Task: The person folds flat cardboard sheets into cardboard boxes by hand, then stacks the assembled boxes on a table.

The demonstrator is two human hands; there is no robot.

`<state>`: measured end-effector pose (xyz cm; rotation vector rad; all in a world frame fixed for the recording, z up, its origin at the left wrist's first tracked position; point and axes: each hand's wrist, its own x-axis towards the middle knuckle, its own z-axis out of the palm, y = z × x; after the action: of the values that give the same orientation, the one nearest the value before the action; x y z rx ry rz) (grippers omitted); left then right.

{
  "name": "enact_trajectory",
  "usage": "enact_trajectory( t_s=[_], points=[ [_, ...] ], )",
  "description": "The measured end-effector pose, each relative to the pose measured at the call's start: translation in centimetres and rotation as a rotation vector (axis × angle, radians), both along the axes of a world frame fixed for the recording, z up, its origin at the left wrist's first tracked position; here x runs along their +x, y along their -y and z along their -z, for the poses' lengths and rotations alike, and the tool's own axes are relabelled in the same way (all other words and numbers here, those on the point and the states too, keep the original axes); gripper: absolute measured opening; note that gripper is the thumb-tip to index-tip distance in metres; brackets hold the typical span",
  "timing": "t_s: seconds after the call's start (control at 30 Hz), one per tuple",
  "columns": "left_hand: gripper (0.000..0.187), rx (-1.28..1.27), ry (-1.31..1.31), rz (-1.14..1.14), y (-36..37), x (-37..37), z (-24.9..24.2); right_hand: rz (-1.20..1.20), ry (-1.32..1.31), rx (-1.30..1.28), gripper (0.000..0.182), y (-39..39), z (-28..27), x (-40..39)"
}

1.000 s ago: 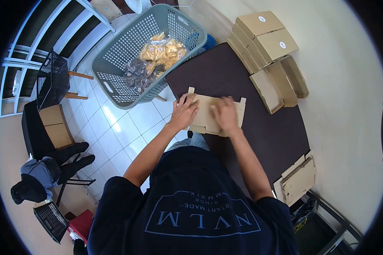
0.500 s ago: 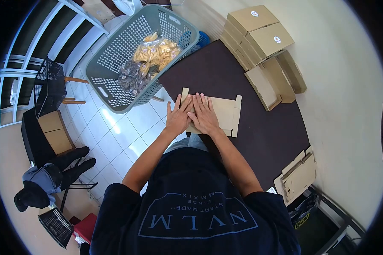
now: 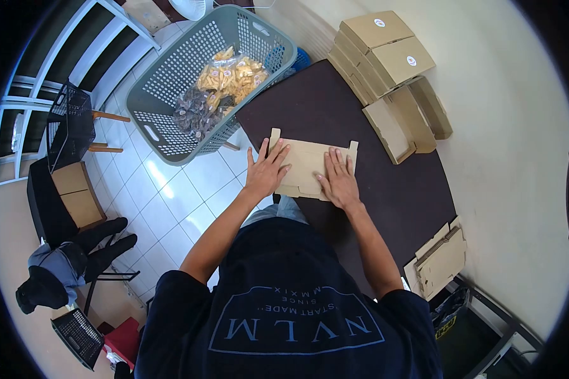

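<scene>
A flat, folded piece of brown cardboard (image 3: 306,161) with small tabs at its far corners lies at the near left edge of the dark table. My left hand (image 3: 267,170) rests on its left part, palm down with fingers spread. On the right part lies my right hand (image 3: 340,180), also palm down, its fingers stretched out and the thumb apart. Neither hand grips anything.
A grey-green basket (image 3: 164,82) of bagged snacks (image 3: 234,76) stands beyond the table's left edge. Closed cardboard boxes (image 3: 385,47) and an open box (image 3: 401,123) are at the far right. Flat cardboard pieces (image 3: 439,262) lie at the near right. Another person (image 3: 57,271) sits at the left.
My right hand has slid right across the cardboard, away from my left hand, baring the middle of the sheet. My left hand has stayed almost in place.
</scene>
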<state>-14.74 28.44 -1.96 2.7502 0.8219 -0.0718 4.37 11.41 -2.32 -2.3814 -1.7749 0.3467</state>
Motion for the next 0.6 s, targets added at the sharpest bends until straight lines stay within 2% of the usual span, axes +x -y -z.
enact_trajectory(
  t_s=[0.17,0.27,0.33,0.53,0.6],
  points=[
    [0.058,-0.047,0.032,-0.005,-0.2,0.2,-0.7,0.007,0.004,0.055,0.066,0.8,0.0,1.0],
    [0.054,-0.107,0.089,-0.04,0.0,1.1,-1.6,0.073,-0.131,0.119,0.066,0.1,-1.6,1.5],
    [0.048,-0.064,0.343,0.01,-0.8,2.5,-0.9,0.072,-0.087,0.139,0.065,-1.2,-2.6,2.1],
    [0.043,0.02,0.271,0.14,-3.8,5.6,0.4,0.041,-0.166,0.105,0.056,-3.5,-2.1,5.0],
    [0.041,0.014,0.246,0.104,-4.2,6.5,0.6,0.073,-0.123,0.128,0.054,-4.2,-1.8,5.0]
  ],
)
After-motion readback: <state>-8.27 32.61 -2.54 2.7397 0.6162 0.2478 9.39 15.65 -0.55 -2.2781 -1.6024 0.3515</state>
